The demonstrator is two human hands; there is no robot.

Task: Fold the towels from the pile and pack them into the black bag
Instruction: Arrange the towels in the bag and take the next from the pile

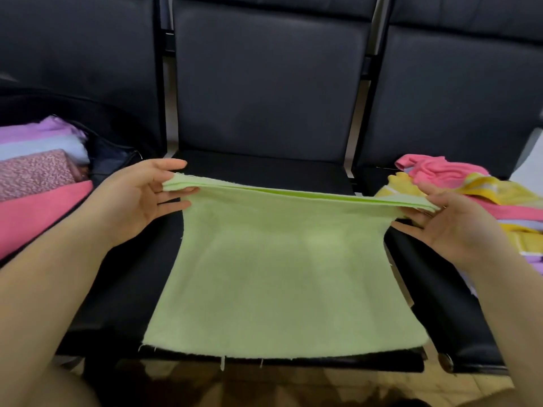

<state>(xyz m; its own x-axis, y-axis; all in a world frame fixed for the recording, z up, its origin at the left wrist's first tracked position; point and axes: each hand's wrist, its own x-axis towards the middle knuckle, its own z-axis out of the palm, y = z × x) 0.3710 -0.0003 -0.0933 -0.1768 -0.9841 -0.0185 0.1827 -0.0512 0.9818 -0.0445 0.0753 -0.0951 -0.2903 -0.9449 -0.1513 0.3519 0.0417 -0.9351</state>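
A light green towel [282, 277], doubled over, is stretched across the middle black seat with its lower edge lying near the seat's front. My left hand [141, 198] pinches its upper left corner and my right hand [458, 221] pinches its upper right corner, holding the top edge taut and raised. On the left seat the black bag [111, 133] stands open with folded towels [38, 171] in purple, pale blue, speckled pink and pink inside. The pile of unfolded towels [458, 183], pink and yellow striped, lies on the right seat.
Three black padded chairs [270, 83] stand in a row with metal gaps between them. A tan floor [323, 386] shows below the seat's front edge. A white object [529, 160] sits at the far right edge.
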